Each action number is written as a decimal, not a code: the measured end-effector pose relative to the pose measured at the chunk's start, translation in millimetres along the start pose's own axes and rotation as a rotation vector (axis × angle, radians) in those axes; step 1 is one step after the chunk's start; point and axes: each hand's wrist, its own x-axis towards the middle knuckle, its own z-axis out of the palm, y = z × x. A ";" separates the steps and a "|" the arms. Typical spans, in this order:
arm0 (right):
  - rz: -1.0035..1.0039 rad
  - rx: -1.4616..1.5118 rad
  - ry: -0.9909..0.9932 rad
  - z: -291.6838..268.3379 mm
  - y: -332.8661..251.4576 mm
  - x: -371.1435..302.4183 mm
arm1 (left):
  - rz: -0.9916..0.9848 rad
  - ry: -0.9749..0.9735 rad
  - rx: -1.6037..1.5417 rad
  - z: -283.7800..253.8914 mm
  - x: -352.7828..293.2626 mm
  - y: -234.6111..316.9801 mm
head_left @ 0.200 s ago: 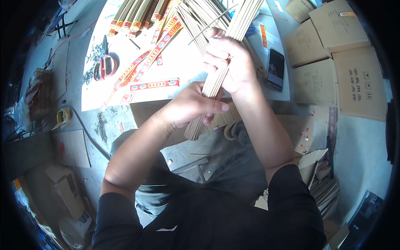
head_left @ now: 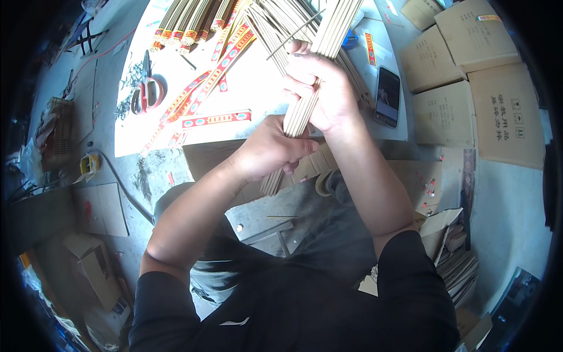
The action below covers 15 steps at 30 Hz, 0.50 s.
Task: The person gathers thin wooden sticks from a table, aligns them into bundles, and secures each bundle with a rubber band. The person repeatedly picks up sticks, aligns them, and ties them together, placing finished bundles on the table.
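Note:
Both hands are closed round a slanting bundle of thin tan incense sticks (head_left: 300, 116). Lower down, my left hand (head_left: 268, 149) grips it with the thumb across the front, and the stick ends poke out below the fist near the table's front edge. Higher up, my right hand (head_left: 329, 88) wraps the bundle, and its upper part runs out of view at the top. Beside the right fingertips a single darker stick (head_left: 287, 43) slants over a loose pile of sticks (head_left: 267, 29) on the table.
On the white table (head_left: 135, 132) lie red-handled scissors (head_left: 146, 94), red-and-yellow printed paper strips (head_left: 216, 119), several banded stick bundles (head_left: 190, 29) and a phone (head_left: 387, 97). Cardboard boxes (head_left: 443, 114) stand to the right. A cardboard box (head_left: 202, 158) sits below the table's front edge.
The bundle and both hands have shifted very slightly left. Both hands keep their grip, and the things on the table look the same.

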 end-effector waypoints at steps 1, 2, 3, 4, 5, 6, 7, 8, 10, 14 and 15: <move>-0.018 -0.081 0.084 4.7 1.5 1.3 | 0.020 0.132 0.184 6.5 2.3 0.9; -0.037 -0.163 0.169 6.8 2.3 2.0 | 0.042 0.264 0.368 10.3 4.3 1.2; -0.042 -0.142 0.177 5.6 2.4 2.5 | 0.064 0.281 0.389 10.4 6.6 0.1; -0.044 -0.117 0.179 5.1 3.4 3.8 | 0.085 0.305 0.412 9.6 7.5 -1.5; -0.046 -0.092 0.183 4.7 4.2 4.3 | 0.106 0.328 0.434 8.9 8.3 -3.8; -0.034 -0.072 0.124 3.5 2.7 2.5 | 0.089 0.190 0.272 5.7 7.4 -6.7; -0.025 -0.054 0.063 1.8 -2.2 0.7 | 0.075 0.051 0.110 -0.5 6.1 -8.3; -0.017 -0.037 0.003 1.1 -5.4 -0.4 | 0.061 -0.088 -0.050 -5.8 5.1 -9.6; 0.004 0.056 -0.086 0.6 -2.9 -4.1 | -0.024 -0.218 -0.212 -6.9 0.5 -13.5; 0.034 0.056 -0.071 -2.0 0.3 -4.4 | -0.066 -0.205 -0.165 -9.9 1.4 -13.7; 0.047 0.071 -0.046 0.6 -0.8 -5.4 | -0.059 -0.165 -0.122 -8.6 1.6 -13.0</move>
